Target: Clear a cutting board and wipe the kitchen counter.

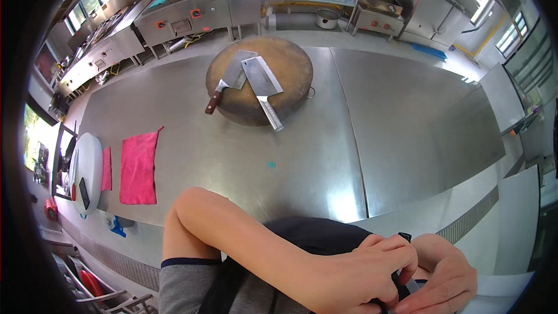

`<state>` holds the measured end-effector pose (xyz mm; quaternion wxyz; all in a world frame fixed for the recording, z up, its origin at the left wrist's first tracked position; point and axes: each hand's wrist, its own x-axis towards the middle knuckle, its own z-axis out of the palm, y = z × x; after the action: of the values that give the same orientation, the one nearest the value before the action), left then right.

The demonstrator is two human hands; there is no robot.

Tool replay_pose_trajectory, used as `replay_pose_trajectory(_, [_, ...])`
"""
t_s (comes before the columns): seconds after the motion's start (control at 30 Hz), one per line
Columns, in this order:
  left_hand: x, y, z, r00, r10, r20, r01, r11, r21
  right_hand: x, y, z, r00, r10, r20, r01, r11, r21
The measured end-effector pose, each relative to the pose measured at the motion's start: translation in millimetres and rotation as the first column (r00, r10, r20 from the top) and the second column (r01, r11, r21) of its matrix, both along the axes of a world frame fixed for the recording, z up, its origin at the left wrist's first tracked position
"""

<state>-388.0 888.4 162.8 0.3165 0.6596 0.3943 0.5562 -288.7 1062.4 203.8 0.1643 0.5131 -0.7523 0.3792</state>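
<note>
My left hand (pixel 379 266) reaches across my body to the lower right, its bent fingers on a dark strap or fabric edge. Close beside it, my right hand (pixel 444 279) is curled with its fingertips at the same dark piece; the fingertips are partly hidden. Beyond them, on the steel table (pixel 196 152), stands a round wooden chopping block (pixel 287 65). Two cleavers lie on it: a wood-handled cleaver (pixel 233 72) at the left and an all-metal cleaver (pixel 262 77) at the right, its handle over the block's edge.
A folded pink cloth (pixel 138 168) lies at the table's left, near a second pink cloth (pixel 107 168) and a round white board (pixel 89 157) with a knife and a dark object on it. A small teal scrap (pixel 271 165) lies mid-table. Steel stoves (pixel 183 19) stand behind.
</note>
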Motion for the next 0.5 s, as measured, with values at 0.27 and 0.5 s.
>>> replay_pose_trajectory(0.27, [-3.9,2.9,-3.5,1.0,0.002,-0.017,-0.001,0.999,0.042,10.9,-2.2,18.7,0.989,-0.151,0.001,0.147,0.963,0.225])
replay_pose_trajectory(0.5, [-4.2,0.0,-0.1,1.0,0.018,-0.016,-0.016,0.993,0.117,13.3,-3.2,13.0,0.993,-0.117,-0.032,0.12,0.984,0.132])
